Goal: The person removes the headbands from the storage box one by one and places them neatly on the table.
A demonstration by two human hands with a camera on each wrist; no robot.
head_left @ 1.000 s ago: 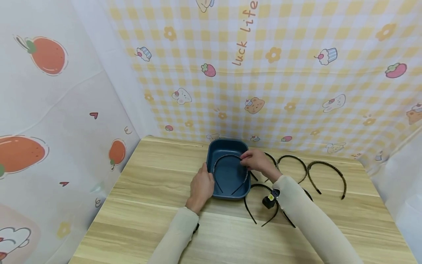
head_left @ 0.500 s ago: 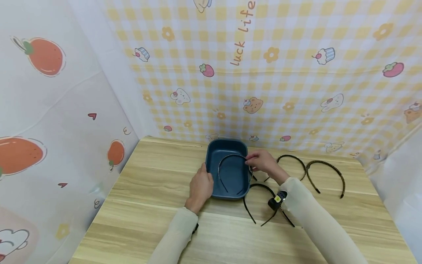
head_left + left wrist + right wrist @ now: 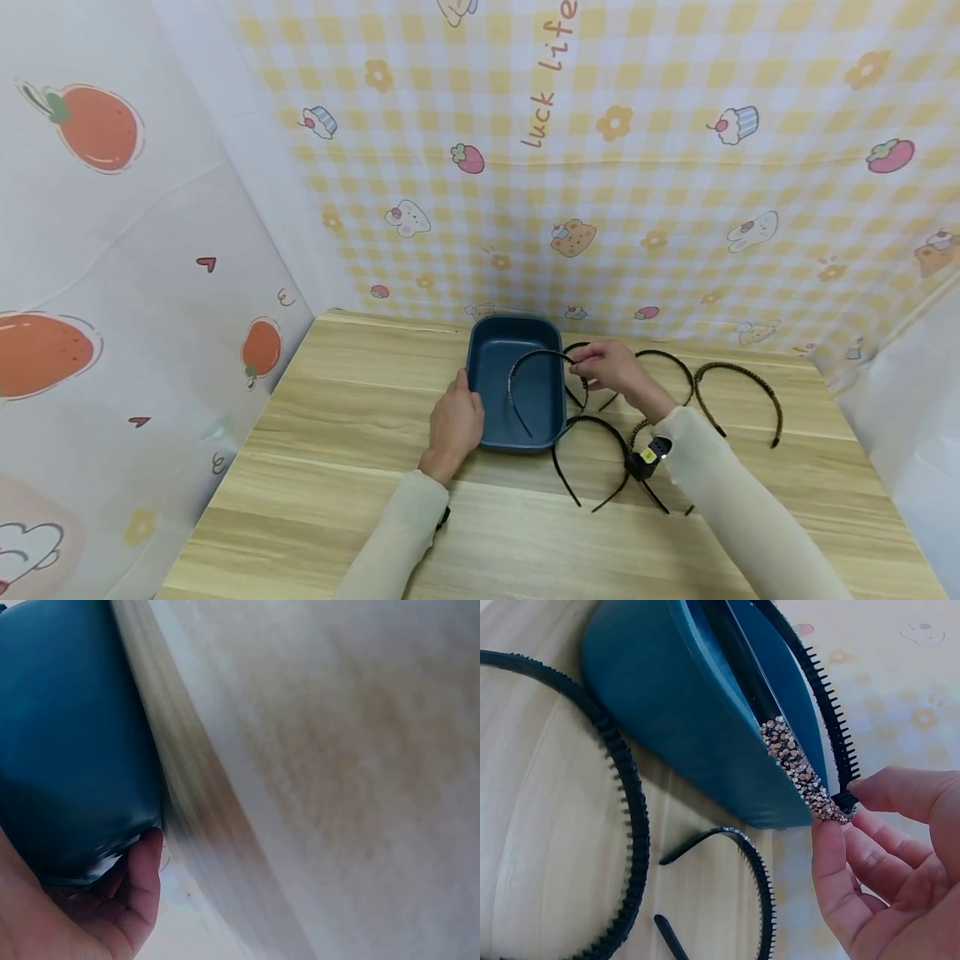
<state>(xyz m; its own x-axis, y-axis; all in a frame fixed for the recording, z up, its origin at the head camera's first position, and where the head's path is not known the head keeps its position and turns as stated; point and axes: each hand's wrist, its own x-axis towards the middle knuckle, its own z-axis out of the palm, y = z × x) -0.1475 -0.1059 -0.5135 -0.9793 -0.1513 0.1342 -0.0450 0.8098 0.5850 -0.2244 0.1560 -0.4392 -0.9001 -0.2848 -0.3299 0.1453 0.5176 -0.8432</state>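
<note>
A dark blue plastic bin [image 3: 517, 383] stands on the table. My left hand [image 3: 456, 417] grips its left side; in the left wrist view the curled fingers [image 3: 142, 877] lie at the bin's edge. My right hand [image 3: 611, 371] pinches a thin black headband [image 3: 525, 358] by one side of its arch, fingers beyond the bin's right rim. The held headband stands partly over the bin. Seen from the right wrist, it has small teeth inside and a band of glittering stones [image 3: 799, 769] between thumb and fingers.
Several dark headbands lie right of the bin: one in front [image 3: 596, 425], one behind my right hand [image 3: 671, 358], and a brownish one [image 3: 742, 371] farthest right. Another is partly covered by the right wrist camera. A patterned cloth wall [image 3: 450, 250] rises behind the wooden table [image 3: 360, 367].
My right hand has moved to the right, carrying the headband from over the bin to across its right rim. The left hand stays at the bin's left side.
</note>
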